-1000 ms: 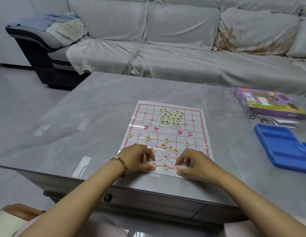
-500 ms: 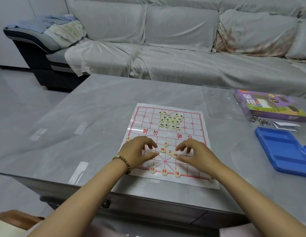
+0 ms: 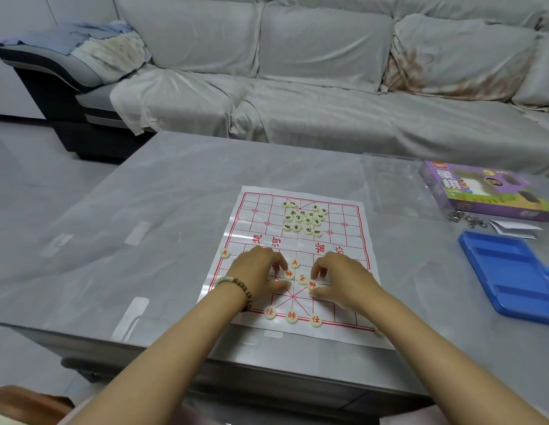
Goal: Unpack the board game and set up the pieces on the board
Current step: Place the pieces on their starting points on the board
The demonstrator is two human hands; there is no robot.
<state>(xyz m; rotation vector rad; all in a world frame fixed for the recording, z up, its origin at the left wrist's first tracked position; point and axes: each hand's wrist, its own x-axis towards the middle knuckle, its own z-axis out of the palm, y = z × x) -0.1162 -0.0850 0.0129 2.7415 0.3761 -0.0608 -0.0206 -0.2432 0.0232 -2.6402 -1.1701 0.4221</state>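
Nearest the camera, two bare forearms reach in over the near edge of the grey surface (image 3: 144, 210), the left wrist ringed by a wooden bead bracelet (image 3: 239, 286). A xiangqi board (image 3: 257, 216), a thin white sheet printed with red lines, lies flat on the surface. Three red-lettered pieces stand in a row on its near edge: an adviser (image 3: 270, 312), the general (image 3: 291, 316) and a second adviser (image 3: 316, 320).

Just past them both hands rest on the board's near half, close together. The left hand (image 3: 257, 271) has its fingers curled, thumb and fingertips closed on the left red piece (image 3: 289, 274). The right hand (image 3: 343, 277) is curled the same way, pinching the right red piece (image 3: 312, 284). A third red disc (image 3: 303, 279) lies between the two, and a red soldier (image 3: 295, 263) sits just beyond it. Another red soldier (image 3: 225, 253) sits alone at the board's left edge.

On the far half, the dark-lettered pieces (image 3: 303, 218) lie bunched in a loose heap.

To the right, well apart from the board, lies a blue plastic tray (image 3: 506, 271). Beyond it are a folded white paper (image 3: 512, 230), some small metal bits (image 3: 469, 218), the purple game box (image 3: 481, 191) and a clear plastic lid (image 3: 392, 185). A sofa (image 3: 297, 87) draped in pale cloth runs along behind the surface.
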